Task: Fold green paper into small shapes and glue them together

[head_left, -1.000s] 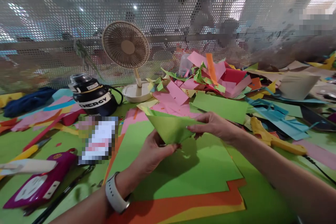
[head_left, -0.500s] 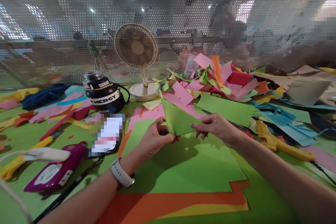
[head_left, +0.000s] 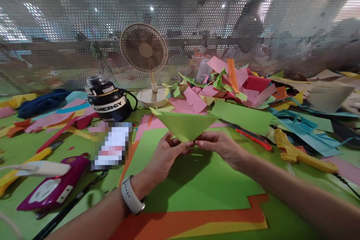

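A folded piece of light green paper (head_left: 187,123) is held up in front of me, its wide edge at the top and a point at the bottom. My left hand (head_left: 170,153), with a white watch band on the wrist, pinches it near the bottom point. Closed on the same lower tip from the other side is my right hand (head_left: 218,144), the fingertips of both hands nearly touching. Beneath them lies a large green sheet (head_left: 213,183) over an orange sheet (head_left: 157,221) and a yellow one.
Left: a phone (head_left: 112,146), purple power strip (head_left: 56,187), yellow cutter (head_left: 42,155) and black bottle (head_left: 108,99). A fan (head_left: 144,50) stands behind. Right: red-handled scissors (head_left: 253,138), a yellow glue gun (head_left: 300,155) and heaped paper scraps (head_left: 242,82).
The green paper has turned so its wide edge lies level on top. My right hand has moved left and down to the bottom point beside my left hand; the scissors show more.
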### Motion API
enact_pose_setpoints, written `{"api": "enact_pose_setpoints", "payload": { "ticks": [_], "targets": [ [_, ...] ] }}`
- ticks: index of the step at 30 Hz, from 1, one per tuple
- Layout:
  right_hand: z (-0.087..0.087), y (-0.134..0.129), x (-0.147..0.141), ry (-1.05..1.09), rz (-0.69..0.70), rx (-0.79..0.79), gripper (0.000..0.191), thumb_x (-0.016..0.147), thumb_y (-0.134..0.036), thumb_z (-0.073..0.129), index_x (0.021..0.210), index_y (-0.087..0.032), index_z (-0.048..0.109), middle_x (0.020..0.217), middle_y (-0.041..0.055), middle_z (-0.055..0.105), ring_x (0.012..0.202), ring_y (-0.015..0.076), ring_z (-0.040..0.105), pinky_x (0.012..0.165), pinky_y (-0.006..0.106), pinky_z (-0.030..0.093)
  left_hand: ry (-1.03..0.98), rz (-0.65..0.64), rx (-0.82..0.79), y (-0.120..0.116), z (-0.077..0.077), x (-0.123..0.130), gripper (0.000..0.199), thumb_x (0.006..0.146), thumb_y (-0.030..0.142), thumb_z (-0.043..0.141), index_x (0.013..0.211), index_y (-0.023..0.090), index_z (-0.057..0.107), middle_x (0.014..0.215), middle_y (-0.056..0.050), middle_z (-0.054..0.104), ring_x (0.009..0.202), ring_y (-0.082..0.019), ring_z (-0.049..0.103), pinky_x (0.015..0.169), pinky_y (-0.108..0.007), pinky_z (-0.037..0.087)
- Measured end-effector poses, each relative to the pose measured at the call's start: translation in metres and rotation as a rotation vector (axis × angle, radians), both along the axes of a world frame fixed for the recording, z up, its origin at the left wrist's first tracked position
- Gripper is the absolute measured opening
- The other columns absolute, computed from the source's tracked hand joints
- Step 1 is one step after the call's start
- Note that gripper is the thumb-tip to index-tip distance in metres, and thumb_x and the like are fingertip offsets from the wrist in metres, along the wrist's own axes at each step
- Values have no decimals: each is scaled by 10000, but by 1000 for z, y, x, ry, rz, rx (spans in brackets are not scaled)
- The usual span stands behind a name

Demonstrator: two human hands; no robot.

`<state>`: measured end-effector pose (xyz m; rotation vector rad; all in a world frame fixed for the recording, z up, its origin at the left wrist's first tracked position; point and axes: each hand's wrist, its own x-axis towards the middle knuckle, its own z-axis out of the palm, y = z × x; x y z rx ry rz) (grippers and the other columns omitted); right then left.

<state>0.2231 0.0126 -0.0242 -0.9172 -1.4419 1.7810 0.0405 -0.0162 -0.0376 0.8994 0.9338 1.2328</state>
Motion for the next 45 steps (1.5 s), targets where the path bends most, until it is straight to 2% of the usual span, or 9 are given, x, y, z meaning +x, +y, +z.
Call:
{"api": "enact_pose_setpoints", "payload": {
  "ticks": [7, 17, 24, 28, 31, 34, 40, 43, 45],
  "targets": [
    [-12, -9, -16, 81, -164, -158, 239, 615, -395, 820, 636, -166, 754, 636, 34, 725, 571, 134, 623, 616, 271, 471, 83, 2, 5, -4, 6, 8, 328, 550, 192, 813, 766, 173, 568, 652, 38, 680, 582, -110, 618, 590, -215, 497],
    [17, 36, 27, 294, -538, -99, 92, 693, -256, 765, 775, -221, 742, 863, 12, 747, 845, 146, 661, 800, 263, 495, 125, -22, 12, 1, 4, -3, 426, 602, 191, 775, 986, 177, 591, 854, -46, 732, 743, -193, 686, 630, -272, 530],
    [31, 21, 26, -143, -130, 123, 361, 707, -506, 732, 911, -209, 744, 976, 43, 714, 915, 190, 611, 796, 303, 427, 338, -121, 259, 5, 4, -13, 272, 653, 196, 737, 899, 183, 622, 880, -54, 710, 801, -198, 653, 676, -270, 494],
    [28, 11, 18, -361, 35, 268, 344, 697, -489, 731, 610, -173, 626, 569, -51, 494, 537, 97, 420, 526, 249, 291, 289, -197, 247, 6, 0, -15, 417, 657, 194, 758, 1031, 208, 575, 997, -69, 697, 849, -210, 655, 702, -283, 502],
    [24, 12, 19, -483, -7, 405, 513, 723, -472, 698, 467, -193, 352, 522, -76, 235, 490, 70, 223, 482, 253, 176, 182, -109, 146, 6, 2, -15, 572, 616, 220, 792, 1123, 220, 527, 926, -38, 691, 750, -188, 659, 666, -275, 516],
    [20, 13, 18, -527, -127, 552, 502, 786, -459, 618, 503, -207, 289, 560, -60, 224, 516, 82, 237, 495, 256, 197, 131, -1, 65, 3, 10, -15, 507, 635, 252, 771, 1106, 238, 584, 947, -39, 695, 789, -200, 667, 716, -298, 532],
    [19, 3, 8, -620, -409, 885, 424, 839, -355, 561, 521, -205, 323, 559, -27, 353, 554, 112, 360, 545, 265, 285, 173, -218, -75, -7, 13, -12, 256, 625, 301, 784, 857, 202, 745, 915, -90, 746, 888, -283, 687, 766, -343, 528],
    [18, 1, 6, -536, -375, 780, 397, 828, -372, 592, 529, -199, 395, 577, -25, 399, 547, 106, 395, 523, 247, 327, 182, -177, -246, -8, 10, -9, 248, 691, 380, 727, 824, 171, 748, 894, -98, 751, 882, -277, 704, 761, -329, 520],
    [17, 4, 7, -429, -312, 502, 416, 756, -415, 674, 527, -199, 404, 552, -48, 397, 501, 88, 414, 482, 223, 369, 152, -85, -321, -6, 10, -8, 251, 670, 370, 741, 781, 145, 738, 821, -92, 747, 818, -269, 717, 727, -315, 523]
  ]
}}
